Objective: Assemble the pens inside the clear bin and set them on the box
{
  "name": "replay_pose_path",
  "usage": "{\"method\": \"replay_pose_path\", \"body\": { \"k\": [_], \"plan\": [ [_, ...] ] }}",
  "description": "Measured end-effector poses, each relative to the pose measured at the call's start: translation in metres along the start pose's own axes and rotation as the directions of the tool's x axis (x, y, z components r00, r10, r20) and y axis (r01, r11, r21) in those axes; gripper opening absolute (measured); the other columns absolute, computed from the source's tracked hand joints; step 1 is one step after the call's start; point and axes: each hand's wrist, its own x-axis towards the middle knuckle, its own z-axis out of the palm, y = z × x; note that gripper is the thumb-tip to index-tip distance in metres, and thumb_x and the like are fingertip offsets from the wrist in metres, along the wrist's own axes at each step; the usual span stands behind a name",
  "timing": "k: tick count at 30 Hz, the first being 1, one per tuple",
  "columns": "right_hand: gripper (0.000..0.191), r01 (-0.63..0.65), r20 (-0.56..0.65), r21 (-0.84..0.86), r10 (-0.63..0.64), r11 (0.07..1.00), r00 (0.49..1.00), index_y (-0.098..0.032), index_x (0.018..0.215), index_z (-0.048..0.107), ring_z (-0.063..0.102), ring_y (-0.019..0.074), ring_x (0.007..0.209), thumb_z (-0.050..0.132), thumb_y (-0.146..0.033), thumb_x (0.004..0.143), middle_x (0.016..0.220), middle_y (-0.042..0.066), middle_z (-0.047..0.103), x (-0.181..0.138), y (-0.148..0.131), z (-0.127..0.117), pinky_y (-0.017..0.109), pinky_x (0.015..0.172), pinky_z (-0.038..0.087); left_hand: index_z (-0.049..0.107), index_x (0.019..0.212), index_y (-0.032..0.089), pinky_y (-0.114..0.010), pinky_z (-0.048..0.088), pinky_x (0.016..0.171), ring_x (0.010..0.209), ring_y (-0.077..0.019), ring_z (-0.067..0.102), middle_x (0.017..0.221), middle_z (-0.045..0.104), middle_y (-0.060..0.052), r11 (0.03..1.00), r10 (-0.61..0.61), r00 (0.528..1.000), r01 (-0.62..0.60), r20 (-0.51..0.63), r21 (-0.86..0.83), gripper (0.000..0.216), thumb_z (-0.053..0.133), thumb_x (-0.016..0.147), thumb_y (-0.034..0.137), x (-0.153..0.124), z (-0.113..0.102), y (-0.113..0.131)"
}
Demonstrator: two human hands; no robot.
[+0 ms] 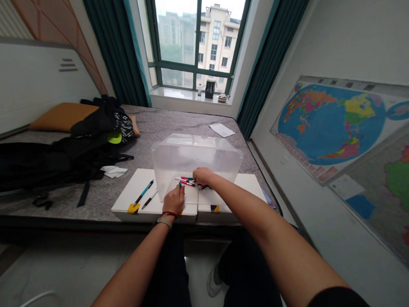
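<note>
My left hand (174, 200) is closed, with the teal end of a pen (180, 185) showing above its fingers. Several red, white and dark pens (188, 183) lie in a loose heap by the see-through plastic box (198, 156). Over that heap my right hand (202, 175) reaches down with fingers bent together. Its fingertips meet the end of a red and teal pen, and what they grip is hidden. To the left, a teal and black pen (143, 193) and a white pen with a black grip (149, 199) lie apart on the white box top (125, 202).
A second white box (250, 183) adjoins on the right. Crumpled tissue (114, 171), a black bag (40, 163) and an orange pillow (60, 116) lie left on the grey bed surface (176, 118). A paper sheet (222, 129) lies behind the plastic box.
</note>
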Motion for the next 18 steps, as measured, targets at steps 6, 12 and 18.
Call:
{"method": "replay_pose_path", "body": {
  "k": [6, 12, 18],
  "plan": [
    [0.025, -0.012, 0.005, -0.010, 0.012, 1.000, 1.000, -0.014, 0.103, 0.074, 0.068, 0.0288, 0.097, 0.064, -0.022, 0.080, 0.106, 0.020, 0.070, -0.004, 0.006, 0.000, 0.033, 0.080, 0.052, 0.057, 0.099, 0.018, -0.029, 0.037, 0.065, 0.077, -0.0195, 0.064, 0.083, 0.068, -0.009, 1.000, 0.017, 1.000, -0.018, 0.012, 0.014, 0.046, 0.019, 0.101, 0.043, 0.001, -0.001, 0.000],
    [0.031, 0.033, -0.071, 0.008, -0.033, 0.999, 0.997, -0.019, 0.114, 0.069, 0.066, 0.0280, 0.101, 0.058, -0.026, 0.085, 0.110, 0.017, 0.069, 0.002, -0.002, -0.008, 0.034, 0.081, 0.050, 0.056, 0.099, 0.018, -0.028, 0.038, 0.066, 0.078, -0.0196, 0.064, 0.082, 0.067, -0.009, 1.000, 0.015, 1.000, -0.015, 0.023, 0.007, 0.045, 0.019, 0.101, 0.043, 0.001, -0.004, 0.002],
    [0.029, 0.140, -0.002, -0.072, -0.140, 0.988, 0.990, -0.022, 0.115, 0.067, 0.068, 0.0265, 0.095, 0.051, -0.024, 0.090, 0.107, 0.015, 0.070, 0.015, -0.020, -0.018, 0.033, 0.077, 0.050, 0.057, 0.098, 0.018, -0.029, 0.040, 0.068, 0.079, -0.0202, 0.064, 0.082, 0.067, -0.010, 1.000, 0.008, 0.999, -0.008, 0.036, -0.005, 0.047, 0.018, 0.100, 0.044, 0.001, -0.010, 0.005]
  ]
}}
